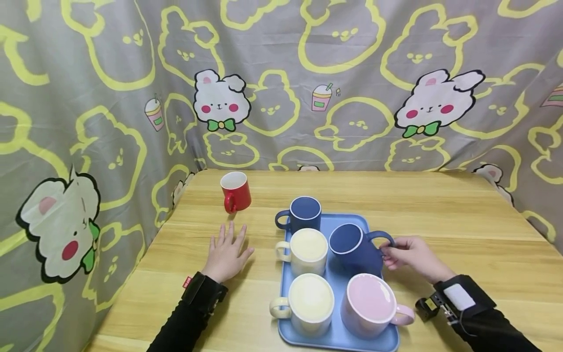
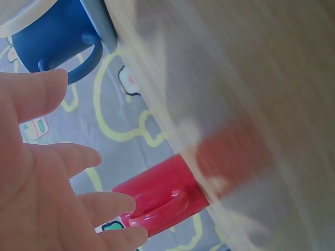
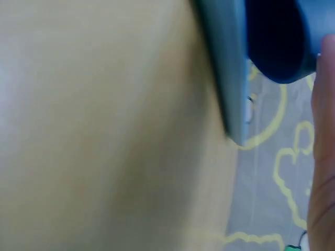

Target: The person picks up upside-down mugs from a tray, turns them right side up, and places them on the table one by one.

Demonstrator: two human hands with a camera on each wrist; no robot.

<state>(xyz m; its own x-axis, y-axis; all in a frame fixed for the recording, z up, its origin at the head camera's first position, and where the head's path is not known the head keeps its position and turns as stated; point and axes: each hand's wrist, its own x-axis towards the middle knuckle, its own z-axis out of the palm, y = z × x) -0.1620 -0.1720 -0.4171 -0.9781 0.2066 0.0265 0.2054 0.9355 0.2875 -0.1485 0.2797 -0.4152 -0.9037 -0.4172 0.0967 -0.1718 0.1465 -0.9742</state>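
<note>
My right hand (image 1: 413,256) grips the handle of a dark blue mug (image 1: 358,249), which tilts to the left over the right side of a blue tray (image 1: 345,217). In the right wrist view, part of that mug (image 3: 277,42) shows beside a finger. My left hand (image 1: 226,254) is spread with straight fingers over the wooden table, left of the tray and holding nothing. Just beyond its fingertips stands a red mug (image 1: 237,193), upright with its handle toward me. The left wrist view shows this red mug (image 2: 162,196) past the fingers.
Along the tray's left side stand another dark blue mug (image 1: 305,215) and two cream mugs (image 1: 308,252), handles pointing left. A pink mug (image 1: 369,305) sits at the front right, its handle to the right. A patterned curtain (image 1: 281,98) borders the table (image 1: 462,210).
</note>
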